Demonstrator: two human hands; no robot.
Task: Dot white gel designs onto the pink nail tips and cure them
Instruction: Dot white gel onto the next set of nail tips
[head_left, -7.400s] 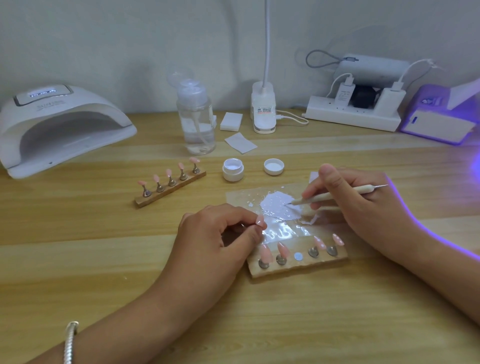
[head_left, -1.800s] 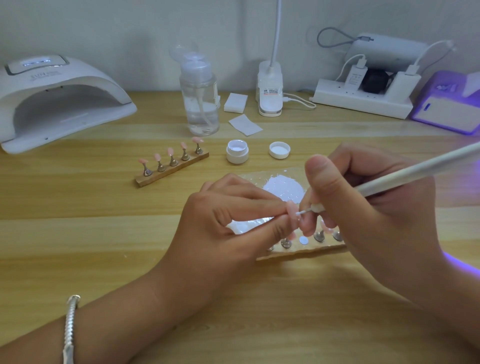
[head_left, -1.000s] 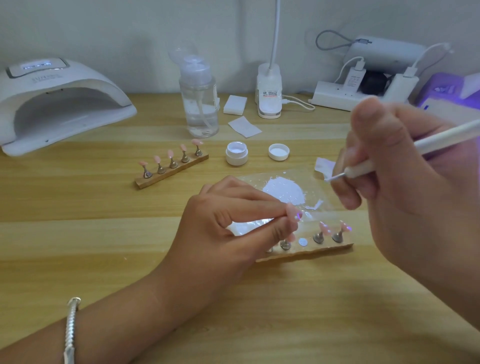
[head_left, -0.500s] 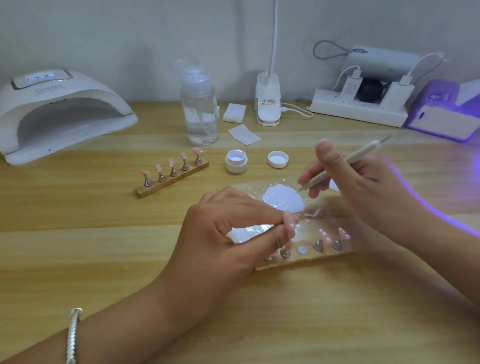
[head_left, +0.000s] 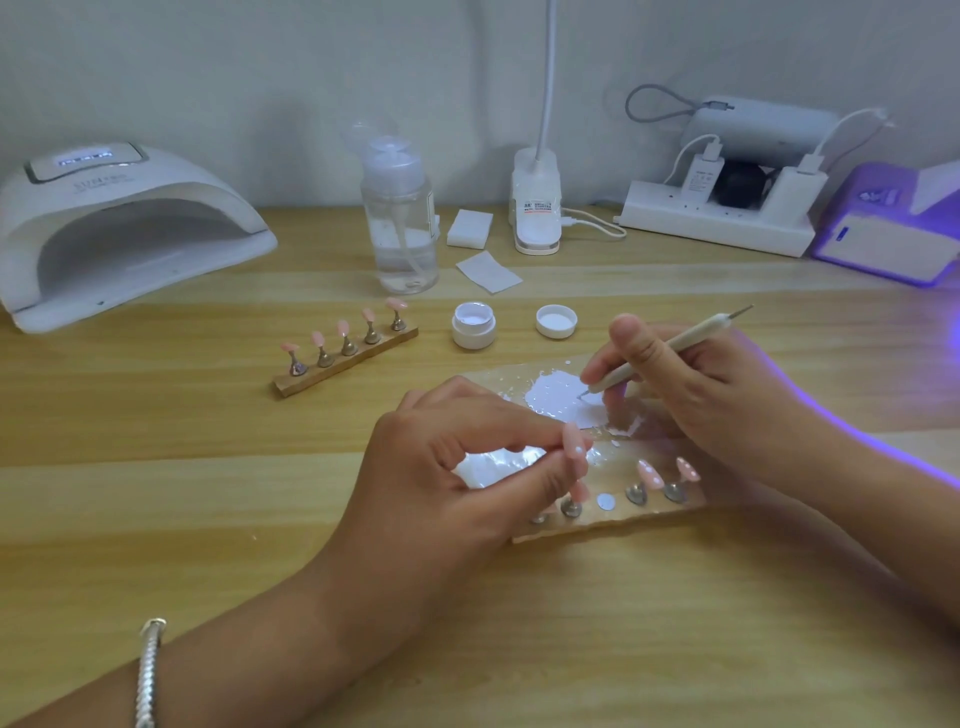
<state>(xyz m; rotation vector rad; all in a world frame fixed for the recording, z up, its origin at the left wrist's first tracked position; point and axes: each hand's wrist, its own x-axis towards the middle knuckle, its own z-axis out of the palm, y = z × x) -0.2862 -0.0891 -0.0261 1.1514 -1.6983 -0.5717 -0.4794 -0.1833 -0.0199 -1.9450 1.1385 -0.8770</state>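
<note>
My left hand (head_left: 457, 467) pinches one pink nail tip (head_left: 573, 446) between thumb and forefinger; white dots show on it. My right hand (head_left: 701, 395) grips a white dotting pen (head_left: 670, 349), its point dipped in the white gel puddle (head_left: 558, 397) on a clear palette sheet (head_left: 618, 452). Just in front lies a wooden holder (head_left: 613, 522) with pink tips; two dotted tips (head_left: 667, 473) stand at its right, and one magnet spot (head_left: 605, 501) is bare. A second wooden holder (head_left: 345, 358) with several pink tips sits further left.
A large white curing lamp (head_left: 119, 228) stands at the back left. An open gel jar (head_left: 472, 325) and its lid (head_left: 556, 321) lie behind the palette. A pump bottle (head_left: 399, 228), wipes (head_left: 488, 270), a lamp base (head_left: 535, 208), a power strip (head_left: 717, 228) and a small UV lamp (head_left: 883, 234) line the back.
My right hand came down from near the camera and brought the pen tip into the white gel puddle. My left hand kept holding the nail tip in place.
</note>
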